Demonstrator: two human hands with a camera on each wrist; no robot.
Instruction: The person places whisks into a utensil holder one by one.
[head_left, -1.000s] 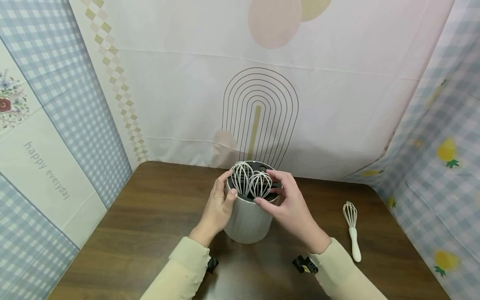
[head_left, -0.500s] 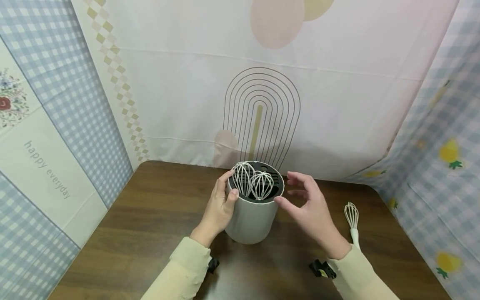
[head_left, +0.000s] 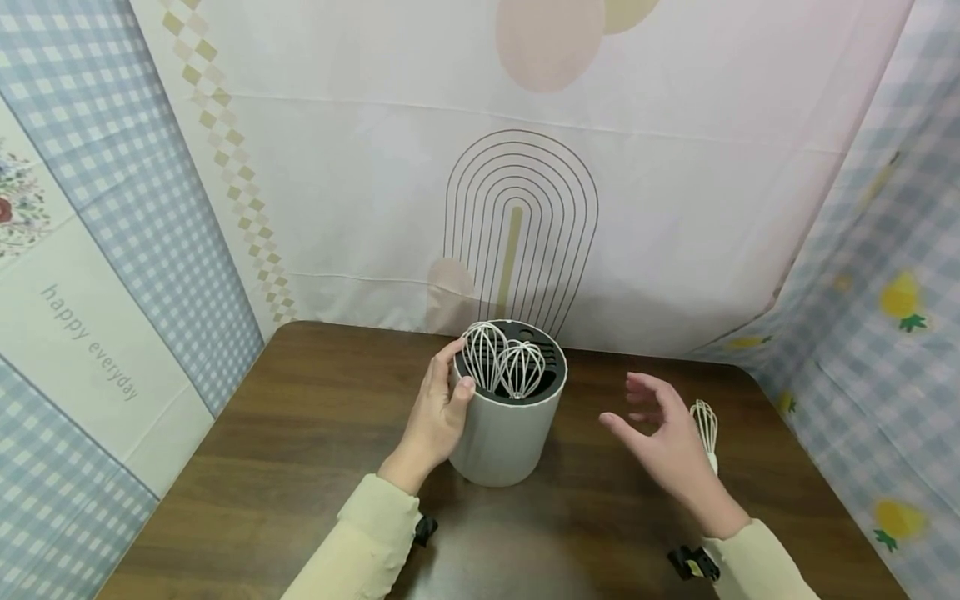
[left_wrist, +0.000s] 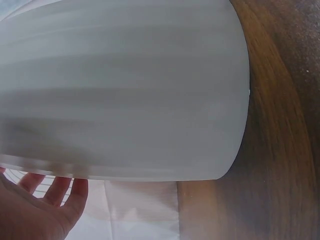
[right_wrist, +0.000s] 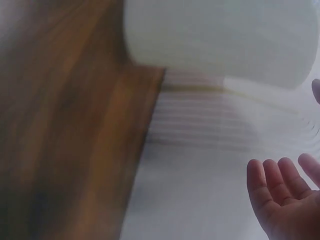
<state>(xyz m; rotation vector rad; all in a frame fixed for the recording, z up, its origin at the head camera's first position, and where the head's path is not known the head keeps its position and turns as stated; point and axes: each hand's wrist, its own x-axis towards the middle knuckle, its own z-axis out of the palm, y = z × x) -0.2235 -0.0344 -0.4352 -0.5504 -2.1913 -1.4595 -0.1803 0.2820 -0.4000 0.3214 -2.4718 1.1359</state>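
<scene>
A light grey cylindrical utensil holder (head_left: pixel 504 442) with a black slotted top stands upright on the table. Two whisks, a larger one (head_left: pixel 482 354) and a smaller one (head_left: pixel 522 367), stick up from its top with their wire heads upward; their handles are hidden inside. My left hand (head_left: pixel 437 408) grips the holder's left side near the rim, thumb at the front; in the left wrist view its fingers (left_wrist: pixel 60 192) lie along the wall. To the right, my right hand (head_left: pixel 667 433) hangs in the air, fingers loosely bent, holding nothing. A third whisk (head_left: pixel 705 423) lies partly hidden behind that hand.
The dark wooden table (head_left: pixel 315 433) has a pale printed cloth (head_left: pixel 360 208) hanging behind its back edge. Blue checked cloths stand at the left (head_left: pixel 142 158) and the right (head_left: pixel 840 375).
My right hand has left the holder and the smaller whisk and moved right, toward the whisk on the table, now partly covering it. The left hand has stayed on the holder.
</scene>
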